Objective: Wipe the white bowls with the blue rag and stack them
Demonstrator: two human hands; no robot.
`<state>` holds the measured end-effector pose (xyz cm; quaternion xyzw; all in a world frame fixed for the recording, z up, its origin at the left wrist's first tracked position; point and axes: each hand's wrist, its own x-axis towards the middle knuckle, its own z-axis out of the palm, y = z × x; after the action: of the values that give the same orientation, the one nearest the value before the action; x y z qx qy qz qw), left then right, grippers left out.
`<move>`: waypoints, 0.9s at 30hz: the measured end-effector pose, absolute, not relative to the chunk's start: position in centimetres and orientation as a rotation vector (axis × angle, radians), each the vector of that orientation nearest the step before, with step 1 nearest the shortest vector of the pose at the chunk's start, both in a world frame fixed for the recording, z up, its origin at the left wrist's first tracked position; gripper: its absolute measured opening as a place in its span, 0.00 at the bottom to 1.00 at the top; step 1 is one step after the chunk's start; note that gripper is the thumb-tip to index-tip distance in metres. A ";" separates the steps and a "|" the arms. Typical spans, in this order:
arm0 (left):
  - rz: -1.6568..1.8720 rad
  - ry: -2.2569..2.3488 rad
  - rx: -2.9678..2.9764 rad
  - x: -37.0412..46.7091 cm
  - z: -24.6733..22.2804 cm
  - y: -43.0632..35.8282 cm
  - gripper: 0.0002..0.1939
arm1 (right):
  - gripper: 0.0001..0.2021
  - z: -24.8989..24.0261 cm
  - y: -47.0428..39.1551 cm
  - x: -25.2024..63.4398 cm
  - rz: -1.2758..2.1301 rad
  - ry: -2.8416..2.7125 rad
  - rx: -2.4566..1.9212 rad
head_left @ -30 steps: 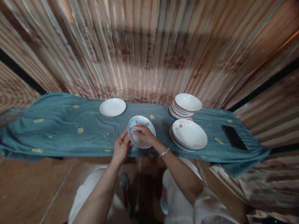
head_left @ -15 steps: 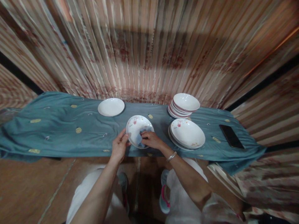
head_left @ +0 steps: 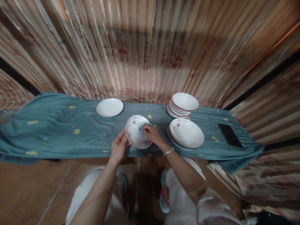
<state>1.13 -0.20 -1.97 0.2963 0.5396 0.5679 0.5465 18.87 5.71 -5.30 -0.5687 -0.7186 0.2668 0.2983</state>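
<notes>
A white floral dish (head_left: pixel 134 137) is sitting in both hands near the front edge of the bench (head_left: pixel 58 125), its inner face turning upward; whether its base is touching the covering, I cannot tell. The left hand (head_left: pixel 119 145) is clamping its grip on the near-left rim, thumb over the edge. The right hand (head_left: pixel 152 134) is pinching a bluish cloth (head_left: pixel 140 127) in its grip and holding it against the inside. Work on this dish seems to be going on, with the cloth reaching only part of the surface; how much is remaining, the view is not showing. Farther out, a plain white plate (head_left: pixel 109 107) is lying alone beyond the left hand, while piled plates (head_left: pixel 187 134) and stacked bowls (head_left: pixel 185 101) are standing to the right. Which of those are already finished or still waiting is staying unclear. A dark phone (head_left: pixel 230 135) is resting near the right end.
</notes>
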 end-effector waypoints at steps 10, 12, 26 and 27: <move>1.332 1.265 0.714 1.0 -1.9 -0.4 0.47 | 0.16 -5.8 7.2 16.1 0.724 -1.910 -1.215; 1.333 1.268 0.711 1.0 -2.0 -0.4 0.47 | 0.16 -5.6 7.0 15.4 0.707 -1.926 -1.167; 1.352 1.246 0.685 0.9 -2.4 -0.3 0.43 | 0.10 -4.0 3.1 14.8 0.995 -1.909 -0.951; 1.352 1.250 0.691 0.9 -2.4 -0.3 0.43 | 0.09 -3.9 2.8 15.1 1.027 -1.908 -0.954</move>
<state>0.88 -0.26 -2.40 0.2923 0.5291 0.5723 0.5542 15.06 2.81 -3.94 -0.3733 -0.7462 0.4017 0.3776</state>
